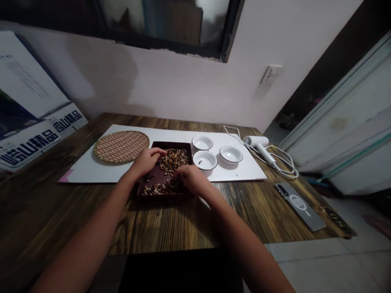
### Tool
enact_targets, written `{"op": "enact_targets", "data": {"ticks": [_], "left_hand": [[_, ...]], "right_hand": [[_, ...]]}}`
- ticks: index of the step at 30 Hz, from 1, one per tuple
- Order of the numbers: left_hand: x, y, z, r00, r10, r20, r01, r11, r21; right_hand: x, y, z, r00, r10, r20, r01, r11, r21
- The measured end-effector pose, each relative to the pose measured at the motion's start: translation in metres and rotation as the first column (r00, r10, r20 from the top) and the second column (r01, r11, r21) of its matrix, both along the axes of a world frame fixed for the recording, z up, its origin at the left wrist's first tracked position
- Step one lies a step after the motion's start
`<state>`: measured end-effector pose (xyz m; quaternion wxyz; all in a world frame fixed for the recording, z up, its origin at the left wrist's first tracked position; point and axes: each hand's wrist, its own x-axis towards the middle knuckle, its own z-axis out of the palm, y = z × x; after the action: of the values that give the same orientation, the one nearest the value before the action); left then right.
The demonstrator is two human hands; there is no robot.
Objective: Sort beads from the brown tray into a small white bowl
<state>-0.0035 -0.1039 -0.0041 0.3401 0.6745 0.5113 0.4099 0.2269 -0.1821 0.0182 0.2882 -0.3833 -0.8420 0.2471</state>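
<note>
A dark red tray on a white board holds many small round beads in brown, yellow and pale tones, in one heap at the back right and another along the front edge. My left hand is over the tray's left side, fingers stretched toward the back heap. Over the right side, my right hand reaches down among the beads with its fingers bent together; its fingertips are too small and dark to show what they hold. Beside the tray stand white bowls with dark rims; the front left one has a small dark thing inside.
A round woven mat lies left of the tray on the white board. To the right are a white hair dryer with its coiled cord and a phone. A printed box stands at the far left.
</note>
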Motion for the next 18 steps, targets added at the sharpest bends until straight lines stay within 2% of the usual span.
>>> {"op": "enact_targets", "data": {"ticks": [5, 11, 15, 18], "left_hand": [[-0.001, 0.000, 0.000, 0.999, -0.003, -0.037, 0.004, 1.000, 0.021], [-0.003, 0.001, -0.001, 0.998, -0.005, -0.059, 0.007, 1.000, 0.024], [-0.003, 0.002, -0.002, 0.998, -0.016, -0.064, 0.017, 0.999, 0.031], [-0.002, 0.001, 0.000, 0.999, -0.007, -0.052, 0.009, 1.000, 0.030]], "right_hand": [[-0.001, -0.001, -0.001, 1.000, -0.029, -0.005, 0.029, 0.999, -0.038], [-0.001, 0.000, -0.003, 1.000, -0.008, 0.003, 0.007, 1.000, 0.017], [0.002, 0.002, -0.004, 0.998, -0.006, 0.067, 0.001, 0.998, 0.066], [-0.006, -0.007, 0.007, 0.984, -0.018, 0.178, -0.004, 0.992, 0.127]]}}
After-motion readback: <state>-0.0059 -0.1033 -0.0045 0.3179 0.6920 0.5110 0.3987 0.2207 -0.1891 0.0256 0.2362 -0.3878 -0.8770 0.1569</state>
